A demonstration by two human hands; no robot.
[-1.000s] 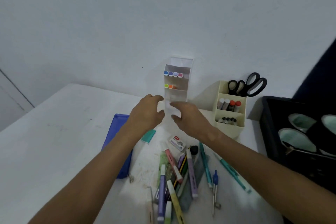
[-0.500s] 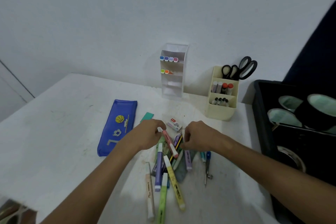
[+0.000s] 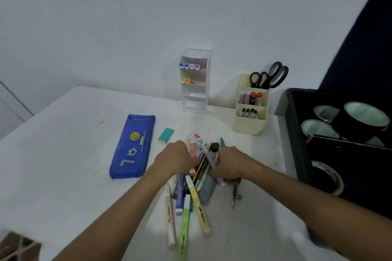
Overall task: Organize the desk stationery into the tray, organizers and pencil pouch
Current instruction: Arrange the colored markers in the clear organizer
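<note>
A heap of markers, pens and pencils (image 3: 192, 197) lies on the white desk in front of me. My left hand (image 3: 176, 160) reaches into the heap's left side with its fingers curled around a pink marker (image 3: 192, 148). On the heap's right side, my right hand (image 3: 231, 164) grips a lilac marker (image 3: 212, 164) that slants across its fingers. The blue pencil pouch (image 3: 131, 148) lies flat to the left. A white tiered organizer (image 3: 195, 99) and a cream organizer (image 3: 250, 123) stand at the wall. The black tray (image 3: 296, 133) is on the right.
A teal eraser (image 3: 166, 135) and a small staples box (image 3: 198, 141) lie just beyond the heap. A metal compass (image 3: 234, 195) rests to its right. Scissors (image 3: 273, 74) stand in the cream organizer. Tape rolls (image 3: 360, 118) sit in the tray.
Both hands came back from the white organizer to the heap of pens. They now dig further into it, and the right hand has taken up the lilac marker.
</note>
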